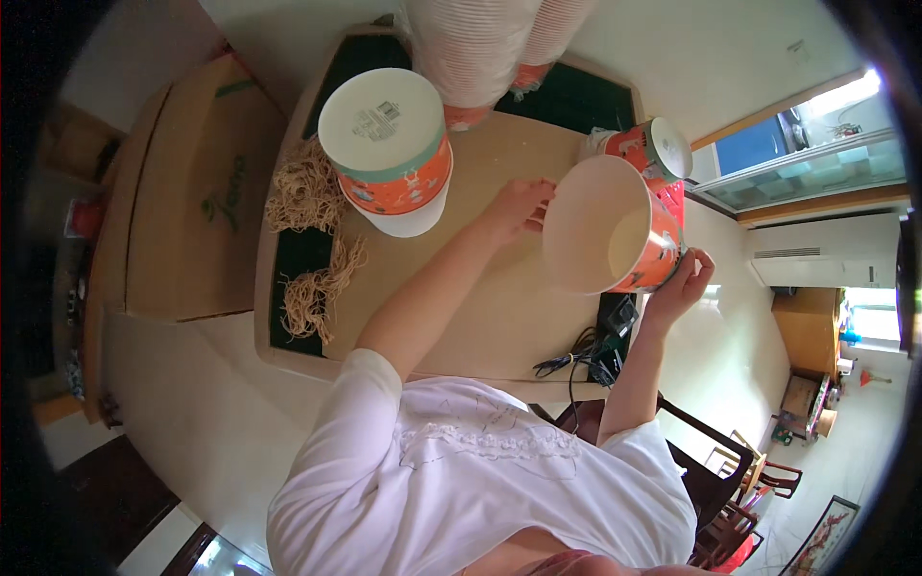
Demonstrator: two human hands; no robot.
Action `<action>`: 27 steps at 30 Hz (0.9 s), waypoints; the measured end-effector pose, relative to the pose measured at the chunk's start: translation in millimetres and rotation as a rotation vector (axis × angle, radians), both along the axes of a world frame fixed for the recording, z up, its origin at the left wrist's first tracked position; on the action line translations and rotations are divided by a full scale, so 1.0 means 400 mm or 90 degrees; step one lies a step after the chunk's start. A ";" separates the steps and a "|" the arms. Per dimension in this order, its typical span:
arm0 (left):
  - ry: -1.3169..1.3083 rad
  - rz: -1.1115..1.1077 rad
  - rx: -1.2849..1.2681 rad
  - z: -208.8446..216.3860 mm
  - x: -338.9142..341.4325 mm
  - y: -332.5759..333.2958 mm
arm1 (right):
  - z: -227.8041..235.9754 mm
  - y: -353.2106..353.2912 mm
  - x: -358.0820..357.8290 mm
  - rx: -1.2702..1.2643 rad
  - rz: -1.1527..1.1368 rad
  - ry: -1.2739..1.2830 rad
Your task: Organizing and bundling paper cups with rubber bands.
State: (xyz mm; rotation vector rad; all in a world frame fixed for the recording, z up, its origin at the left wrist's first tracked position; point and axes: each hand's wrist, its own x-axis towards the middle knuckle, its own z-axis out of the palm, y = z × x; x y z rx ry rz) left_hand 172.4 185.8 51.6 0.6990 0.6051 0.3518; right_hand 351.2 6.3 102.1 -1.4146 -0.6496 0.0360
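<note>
Both hands hold orange cup (610,230) tipped over table (499,317). Left hand (517,206) fingers pinch cup rim. Right hand (684,280) fingers curl round cup bottom. Upside-down cup (392,149), noodles (305,187) well left.

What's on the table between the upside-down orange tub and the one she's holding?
Only bare tan tabletop and the left hand lie between the upturned tub and the held tub, in the head view.
</note>
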 end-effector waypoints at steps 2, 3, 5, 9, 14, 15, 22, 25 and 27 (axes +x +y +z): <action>0.010 0.006 0.034 0.009 0.005 0.008 | -0.002 0.008 0.002 0.005 0.003 0.008; 0.012 0.003 0.029 0.009 0.006 0.011 | -0.003 0.013 -0.001 0.009 0.000 0.002; 0.055 0.046 0.072 0.003 0.010 0.015 | -0.012 0.026 -0.007 0.007 -0.002 -0.003; 0.040 0.137 0.154 -0.100 0.036 0.025 | -0.046 0.050 -0.038 -0.009 -0.049 0.020; 0.140 0.192 0.359 -0.141 0.032 0.036 | -0.065 0.050 -0.083 -0.048 -0.043 -0.105; 0.141 0.193 0.359 -0.146 0.028 0.039 | -0.063 0.050 -0.097 -0.049 -0.041 -0.105; 0.057 0.101 0.200 -0.138 0.006 0.043 | -0.045 0.047 -0.086 -0.048 -0.031 -0.042; -0.005 0.060 0.071 -0.106 -0.007 0.043 | -0.039 0.047 -0.078 -0.033 -0.028 -0.022; -0.030 0.044 0.027 -0.102 -0.006 0.044 | -0.036 0.047 -0.075 -0.024 -0.026 -0.019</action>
